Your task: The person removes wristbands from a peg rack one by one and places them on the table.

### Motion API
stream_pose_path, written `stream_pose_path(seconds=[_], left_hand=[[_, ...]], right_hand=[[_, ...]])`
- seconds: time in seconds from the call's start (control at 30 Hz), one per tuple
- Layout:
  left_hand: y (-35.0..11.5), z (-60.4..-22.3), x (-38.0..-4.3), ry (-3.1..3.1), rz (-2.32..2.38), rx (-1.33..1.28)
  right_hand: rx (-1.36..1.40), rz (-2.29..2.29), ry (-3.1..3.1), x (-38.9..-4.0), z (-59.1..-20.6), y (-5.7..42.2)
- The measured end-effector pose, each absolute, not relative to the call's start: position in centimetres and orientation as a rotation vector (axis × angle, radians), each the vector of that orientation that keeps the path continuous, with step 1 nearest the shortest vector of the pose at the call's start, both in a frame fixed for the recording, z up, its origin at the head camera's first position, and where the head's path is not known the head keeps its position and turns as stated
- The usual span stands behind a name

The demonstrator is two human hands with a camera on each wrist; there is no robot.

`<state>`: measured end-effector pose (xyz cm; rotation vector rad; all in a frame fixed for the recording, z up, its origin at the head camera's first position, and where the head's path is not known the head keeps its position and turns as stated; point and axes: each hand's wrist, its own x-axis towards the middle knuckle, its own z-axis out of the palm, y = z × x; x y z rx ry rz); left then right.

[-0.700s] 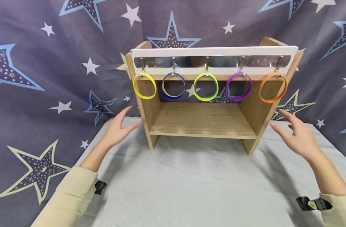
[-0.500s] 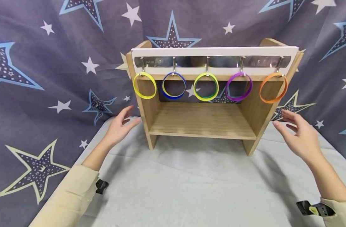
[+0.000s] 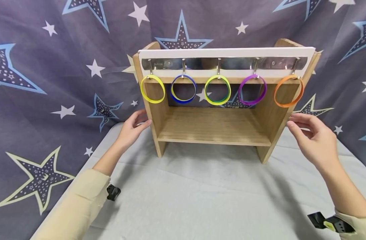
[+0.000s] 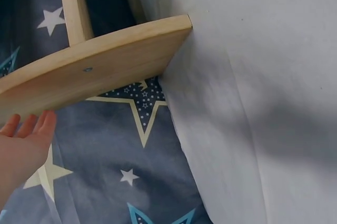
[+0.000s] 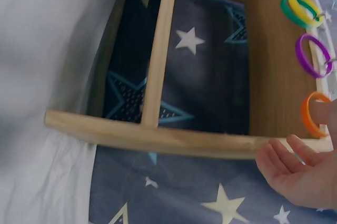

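Note:
A small wooden shelf stands on the cloth, with a white board and metal hook strip across its upper front. From the hooks hang silicone-like rings: a yellow ring, a blue-and-yellow ring, a yellow-and-green ring, a purple ring and an orange ring. My left hand is at the shelf's left side panel, thumb near its front edge. My right hand is at the right side panel, fingers loosely bent. Neither hand is curled round anything.
A pale cloth covers the table under the shelf. Behind and to both sides hangs a dark curtain printed with stars. Black wrist-camera mounts sit at the sleeves.
Both hands have moved inward, from a little apart from the shelf to right at its side panels. The shelf and the hanging rings have stayed in place.

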<state>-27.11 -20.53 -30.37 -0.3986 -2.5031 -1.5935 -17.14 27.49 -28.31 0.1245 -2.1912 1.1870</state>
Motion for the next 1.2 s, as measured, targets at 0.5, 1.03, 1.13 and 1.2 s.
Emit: stream_pose_path(seconds=[0.5, 1.03, 1.13, 1.2], left_hand=[[-19.8, -30.0, -27.5, -2.435, -1.744, -0.307], [-20.4, -30.2, -28.9, -2.275, -2.017, -0.353], [-20.5, -30.3, -29.0, -2.255, -2.042, -0.340], [-20.5, -30.3, -29.1, -2.251, -2.050, -0.326]], right_hand=[[0.256, 1.241, -2.081, -16.1, -26.7, 23.4], [0.491, 1.341, -2.140, -15.6, -24.0, 18.3], [0.516, 1.336, -2.167, -15.9, -23.6, 17.2], [0.531, 1.333, -2.187, -16.0, -23.5, 16.5]])
